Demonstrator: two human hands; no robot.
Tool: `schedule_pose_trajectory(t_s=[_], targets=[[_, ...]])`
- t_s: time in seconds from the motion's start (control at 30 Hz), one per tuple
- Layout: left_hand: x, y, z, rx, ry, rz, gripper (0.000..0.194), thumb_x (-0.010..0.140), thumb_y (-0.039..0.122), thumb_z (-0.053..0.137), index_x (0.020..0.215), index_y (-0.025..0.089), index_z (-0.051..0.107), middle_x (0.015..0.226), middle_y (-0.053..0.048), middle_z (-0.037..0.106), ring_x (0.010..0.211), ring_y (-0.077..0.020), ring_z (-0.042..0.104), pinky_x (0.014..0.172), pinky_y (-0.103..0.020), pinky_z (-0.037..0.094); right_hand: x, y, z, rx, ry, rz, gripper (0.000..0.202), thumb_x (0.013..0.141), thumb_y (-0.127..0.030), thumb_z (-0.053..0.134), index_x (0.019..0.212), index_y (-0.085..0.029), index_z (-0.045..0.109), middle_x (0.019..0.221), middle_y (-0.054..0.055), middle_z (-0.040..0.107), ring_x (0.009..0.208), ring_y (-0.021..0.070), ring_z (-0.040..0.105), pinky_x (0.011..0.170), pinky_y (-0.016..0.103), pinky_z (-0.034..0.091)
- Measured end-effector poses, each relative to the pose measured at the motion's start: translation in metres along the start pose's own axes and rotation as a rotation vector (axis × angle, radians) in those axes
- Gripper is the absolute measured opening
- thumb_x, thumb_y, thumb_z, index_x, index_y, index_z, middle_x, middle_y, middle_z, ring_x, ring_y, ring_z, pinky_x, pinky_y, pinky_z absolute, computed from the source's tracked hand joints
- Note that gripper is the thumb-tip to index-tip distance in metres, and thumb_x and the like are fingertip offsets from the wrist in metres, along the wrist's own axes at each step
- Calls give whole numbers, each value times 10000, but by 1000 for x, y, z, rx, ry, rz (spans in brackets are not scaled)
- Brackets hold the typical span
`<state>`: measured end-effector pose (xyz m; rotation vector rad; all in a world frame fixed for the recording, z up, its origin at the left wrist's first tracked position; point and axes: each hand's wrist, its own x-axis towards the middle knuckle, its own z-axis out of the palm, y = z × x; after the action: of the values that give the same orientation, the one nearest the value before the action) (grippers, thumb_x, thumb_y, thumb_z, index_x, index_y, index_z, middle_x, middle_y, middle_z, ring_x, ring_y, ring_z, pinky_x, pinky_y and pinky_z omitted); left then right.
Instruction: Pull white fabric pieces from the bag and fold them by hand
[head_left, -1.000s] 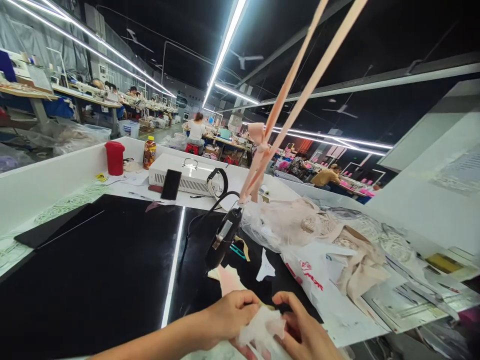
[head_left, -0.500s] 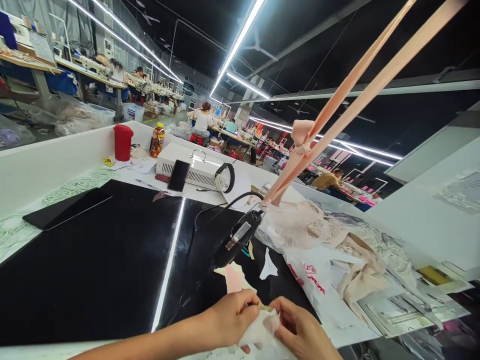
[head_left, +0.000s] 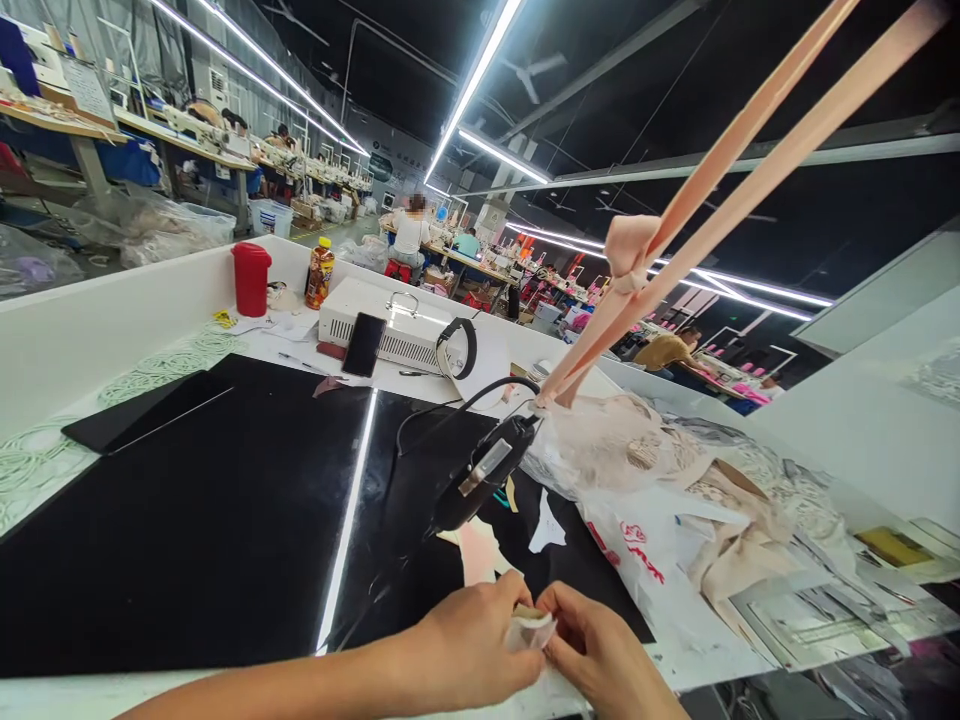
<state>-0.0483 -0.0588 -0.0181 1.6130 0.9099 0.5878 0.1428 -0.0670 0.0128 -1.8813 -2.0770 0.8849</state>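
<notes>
My left hand [head_left: 484, 640] and my right hand [head_left: 592, 645] meet at the front edge of the black board [head_left: 225, 520], both pinching a small piece of thin whitish fabric [head_left: 531, 630] with a yellowish edge. Just beyond my left hand lie pink and cream pieces [head_left: 478, 552]. A black handheld tool [head_left: 484, 475] with a cable hangs from a knotted pink fabric strap [head_left: 634, 270] above the board. To its right a white cut piece [head_left: 547, 522] rests on the black surface.
Plastic bags and beige fabric [head_left: 615, 440] are heaped at the right. Behind the board stand a white metal box [head_left: 409, 325], a phone [head_left: 364, 345], a red cup [head_left: 250, 280] and a bottle [head_left: 319, 272]. Green cords [head_left: 161, 365] lie left. Other people sit at machines farther off.
The fabric has been gathered up between my hands, and less of it spreads below them. My left fingers have closed further around it. The whole view has shifted slightly.
</notes>
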Motion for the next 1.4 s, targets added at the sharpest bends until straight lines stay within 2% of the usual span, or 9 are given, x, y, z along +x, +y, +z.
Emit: schedule_pose_trajectory(t_s=[0.13, 0.4, 0.47, 0.6, 0.87, 1.03, 1.13, 1.27, 1.4], targets=[[3, -7, -4, -76, -61, 19, 191, 825, 164, 557, 1002, 216, 607, 695, 56, 539, 565, -106, 427, 502, -220, 271, -2, -3, -2, 28, -24, 8, 117, 757, -325, 559, 730, -216, 528, 608, -66, 405, 602, 131, 359, 559, 262, 245], [12, -27, -8, -265, -142, -57, 157, 806, 126, 534, 946, 184, 577, 585, 92, 449, 476, -73, 361, 466, -198, 240, -3, -4, 2, 171, -50, 19, 206, 773, -406, 622, 822, -208, 594, 601, -83, 372, 585, 122, 335, 554, 257, 247], [12, -28, -10, -340, -187, -107, 174, 801, 126, 512, 959, 184, 555, 594, 84, 503, 468, -76, 422, 478, -190, 274, -4, -3, 3, 225, -61, 24, 245, 783, -428, 638, 879, -205, 608, 599, -89, 378, 583, 118, 329, 553, 254, 240], [10, -22, -14, -498, -288, -219, 246, 790, 123, 471, 1024, 172, 527, 733, -14, 700, 555, -135, 632, 560, -238, 435, -5, -2, 4, 364, -101, 32, 350, 781, -489, 676, 961, -197, 604, 596, -103, 361, 570, 108, 299, 545, 251, 222], [5, -9, -23, -648, -283, -341, 320, 711, 146, 586, 1030, 134, 565, 885, -98, 759, 818, -204, 754, 670, -268, 531, -8, -1, 2, 629, -158, 45, 535, 734, -585, 782, 1030, -172, 613, 599, -97, 442, 553, 80, 301, 533, 232, 200], [4, -5, -28, -696, -236, -379, 428, 640, 202, 647, 1056, 119, 593, 951, -104, 754, 840, -212, 758, 677, -251, 558, -9, 11, -3, 768, -11, 70, 560, 695, -598, 830, 1053, -193, 681, 666, -43, 584, 599, 109, 463, 539, 220, 322], [3, -4, -32, -716, -209, -384, 486, 639, 256, 696, 1094, 112, 604, 1049, -124, 743, 870, -213, 757, 676, -234, 563, -15, 23, 0, 870, 145, 133, 578, 712, -655, 793, 1097, -232, 705, 864, 29, 697, 737, 168, 596, 565, 234, 430], [3, -8, -37, -756, -178, -389, 566, 625, 275, 768, 1139, 105, 601, 1122, -165, 730, 906, -247, 756, 668, -240, 565, -26, 38, 23, 1045, 264, 230, 574, 700, -676, 803, 1103, -271, 746, 1037, 48, 735, 835, 175, 648, 621, 229, 498], [3, -9, -39, -764, -157, -384, 564, 631, 271, 803, 1131, 108, 599, 1092, -171, 738, 914, -257, 751, 696, -259, 562, -29, 49, 44, 1271, 248, 260, 585, 671, -681, 829, 1085, -271, 778, 1047, 45, 756, 887, 176, 675, 630, 214, 502]])
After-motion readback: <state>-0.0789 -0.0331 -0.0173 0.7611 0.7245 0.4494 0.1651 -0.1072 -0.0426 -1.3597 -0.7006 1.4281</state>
